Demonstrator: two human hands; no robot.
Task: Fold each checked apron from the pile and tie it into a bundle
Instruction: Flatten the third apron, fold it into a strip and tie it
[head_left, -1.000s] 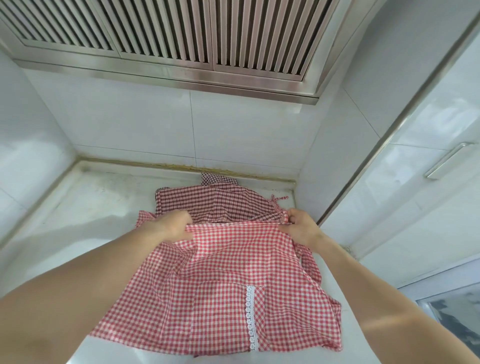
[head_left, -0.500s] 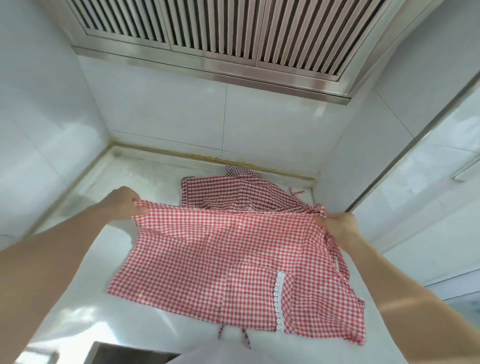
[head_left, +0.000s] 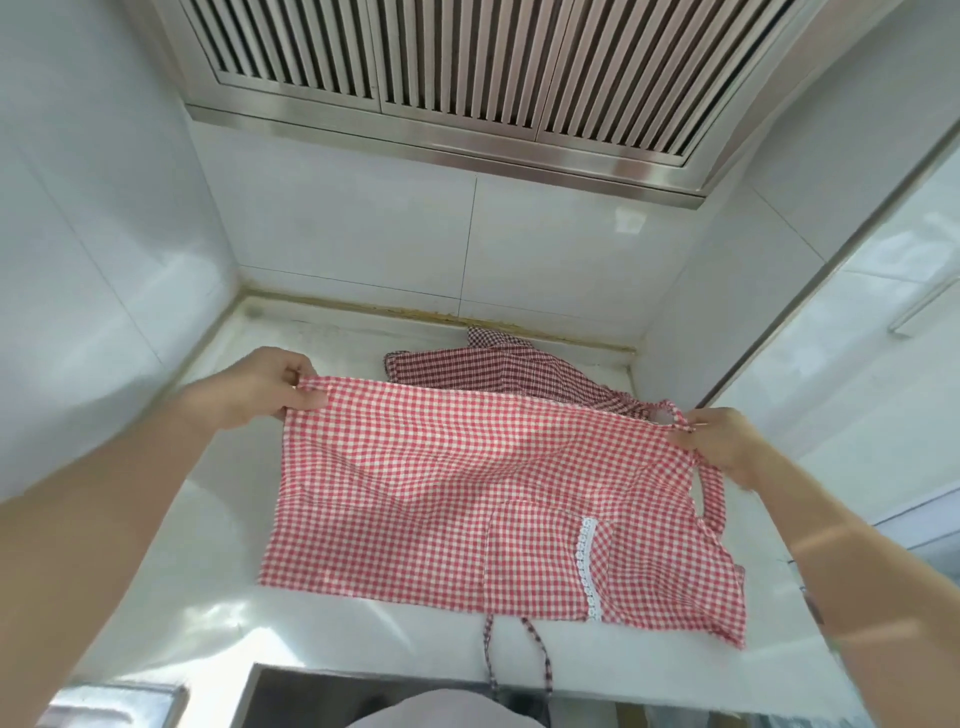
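red checked apron (head_left: 467, 483) spread on white counter (head_left: 171, 613), ties hang over front edge | left hand (head_left: 260, 389) and right hand (head_left: 722, 441) wide apart, each pinching a top corner | darker checked apron (head_left: 498, 371) behind, partly hidden

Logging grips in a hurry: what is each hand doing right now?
Left hand: pinches the red apron's far left corner.
Right hand: grips the red apron's far right corner at the strap.
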